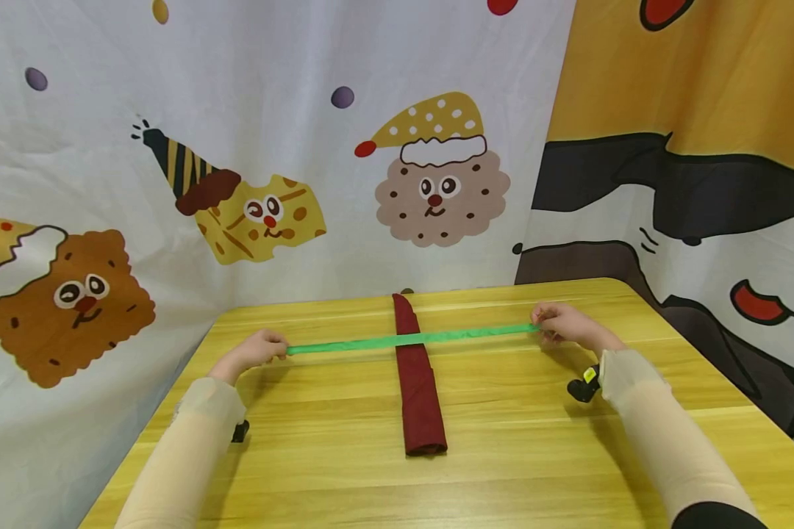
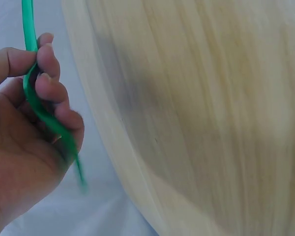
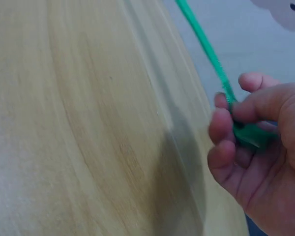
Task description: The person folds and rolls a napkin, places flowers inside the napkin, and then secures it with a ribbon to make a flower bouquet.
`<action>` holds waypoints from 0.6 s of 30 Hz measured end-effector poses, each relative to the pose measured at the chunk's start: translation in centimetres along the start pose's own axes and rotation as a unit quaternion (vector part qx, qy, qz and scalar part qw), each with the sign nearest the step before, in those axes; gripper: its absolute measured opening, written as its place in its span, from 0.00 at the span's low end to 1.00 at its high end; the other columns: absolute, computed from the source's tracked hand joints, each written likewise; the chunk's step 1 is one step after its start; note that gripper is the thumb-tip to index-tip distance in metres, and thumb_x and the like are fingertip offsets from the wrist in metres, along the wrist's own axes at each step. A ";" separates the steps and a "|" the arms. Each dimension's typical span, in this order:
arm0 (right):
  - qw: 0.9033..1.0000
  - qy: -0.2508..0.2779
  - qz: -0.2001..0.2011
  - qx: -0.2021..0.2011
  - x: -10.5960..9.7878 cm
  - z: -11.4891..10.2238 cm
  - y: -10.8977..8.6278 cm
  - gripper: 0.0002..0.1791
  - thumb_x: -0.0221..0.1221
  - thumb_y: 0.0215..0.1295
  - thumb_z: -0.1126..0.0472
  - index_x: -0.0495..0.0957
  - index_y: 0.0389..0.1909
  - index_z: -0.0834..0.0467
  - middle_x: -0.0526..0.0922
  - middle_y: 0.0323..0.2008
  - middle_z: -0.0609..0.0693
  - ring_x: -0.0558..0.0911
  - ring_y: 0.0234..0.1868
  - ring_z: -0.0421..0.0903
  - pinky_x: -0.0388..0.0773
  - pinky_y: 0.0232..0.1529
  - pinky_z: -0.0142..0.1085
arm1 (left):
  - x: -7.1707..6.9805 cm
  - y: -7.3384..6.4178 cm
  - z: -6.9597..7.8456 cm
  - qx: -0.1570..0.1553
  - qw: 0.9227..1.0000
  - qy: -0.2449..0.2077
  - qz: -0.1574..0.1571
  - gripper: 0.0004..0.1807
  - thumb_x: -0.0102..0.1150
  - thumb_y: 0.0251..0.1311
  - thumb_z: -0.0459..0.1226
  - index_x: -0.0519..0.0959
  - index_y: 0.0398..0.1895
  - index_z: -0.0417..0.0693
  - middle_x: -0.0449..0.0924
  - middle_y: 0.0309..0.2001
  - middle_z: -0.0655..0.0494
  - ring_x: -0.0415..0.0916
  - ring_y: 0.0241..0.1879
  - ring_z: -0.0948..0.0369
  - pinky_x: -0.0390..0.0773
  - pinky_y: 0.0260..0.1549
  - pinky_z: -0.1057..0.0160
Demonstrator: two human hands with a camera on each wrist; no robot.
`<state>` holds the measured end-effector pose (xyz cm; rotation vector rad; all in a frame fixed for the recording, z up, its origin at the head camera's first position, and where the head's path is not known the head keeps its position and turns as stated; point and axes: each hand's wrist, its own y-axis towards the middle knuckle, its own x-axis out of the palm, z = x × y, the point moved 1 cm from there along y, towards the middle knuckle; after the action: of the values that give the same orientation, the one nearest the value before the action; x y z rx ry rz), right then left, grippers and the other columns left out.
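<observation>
A green ribbon [image 1: 344, 345] is stretched nearly straight between the two hands, crossing over a long dark red folded cloth [image 1: 420, 397] on the table. My left hand [image 1: 259, 348] pinches the ribbon's left part between thumb and fingers; in the left wrist view a loose tail of the ribbon [image 2: 49, 120] hangs across the palm. My right hand [image 1: 561, 323] pinches the other part, and in the right wrist view some ribbon [image 3: 253, 135] bunches inside the palm. The cloth is narrow at its far tip and wider at its near end, and neither hand touches it.
The wood-grain table [image 1: 503, 455] has rounded far corners. Behind it hangs a white curtain [image 1: 271, 66] with cartoon prints, and its right part is yellow and black. A small black device [image 1: 584, 383] with a yellow label sits by the right wrist.
</observation>
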<state>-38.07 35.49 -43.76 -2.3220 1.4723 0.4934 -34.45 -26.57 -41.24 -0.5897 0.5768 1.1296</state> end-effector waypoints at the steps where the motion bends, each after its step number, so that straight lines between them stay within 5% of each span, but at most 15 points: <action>1: 1.000 -0.013 0.005 -0.008 0.1 -0.2 0.0 0.07 0.44 0.71 0.72 0.70 0.40 0.72 0.73 0.28 0.59 0.72 0.24 0.48 0.68 0.24 0.37 | 0.0 -0.1 0.0 -0.008 1.000 -0.003 0.001 0.13 0.46 0.70 0.32 0.78 0.36 0.30 0.76 0.32 0.41 0.61 0.23 0.59 0.67 0.27 0.57; 4: 0.998 -0.057 0.023 -0.018 0.2 -0.8 -0.1 0.13 0.41 0.70 0.73 0.75 0.35 0.73 0.71 0.22 0.56 0.66 0.20 0.44 0.65 0.23 0.36 | -0.2 -0.2 -0.2 -0.025 1.000 -0.011 0.003 0.13 0.46 0.70 0.33 0.78 0.37 0.30 0.74 0.29 0.42 0.57 0.18 0.61 0.65 0.23 0.59; 8: 0.994 -0.100 0.049 -0.012 0.3 -1.3 -0.1 0.18 0.42 0.73 0.68 0.79 0.40 0.73 0.67 0.15 0.49 0.62 0.16 0.41 0.63 0.23 0.35 | -0.4 0.0 -0.3 -0.032 0.999 0.001 0.008 0.15 0.45 0.72 0.35 0.79 0.39 0.33 0.74 0.30 0.43 0.56 0.19 0.61 0.63 0.21 0.61; 13: 0.988 -0.121 0.090 0.015 0.5 -1.2 0.4 0.19 0.52 0.73 0.58 0.81 0.46 0.70 0.64 0.12 0.45 0.61 0.15 0.41 0.62 0.22 0.35 | -0.6 0.1 0.0 -0.021 1.000 -0.006 0.022 0.16 0.48 0.72 0.39 0.76 0.50 0.35 0.74 0.37 0.41 0.61 0.26 0.57 0.63 0.24 0.61; 18: 0.981 -0.132 0.136 0.042 0.9 -1.0 1.3 0.20 0.59 0.67 0.55 0.81 0.47 0.70 0.70 0.15 0.46 0.64 0.17 0.41 0.63 0.20 0.35 | -0.9 0.4 -0.1 -0.003 0.998 -0.051 0.025 0.19 0.52 0.69 0.37 0.70 0.59 0.38 0.71 0.36 0.41 0.56 0.20 0.60 0.61 0.21 0.63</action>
<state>-38.77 33.80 -43.41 -1.9133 1.6480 0.7648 -35.15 -27.12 -40.77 -0.5211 0.5025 1.2020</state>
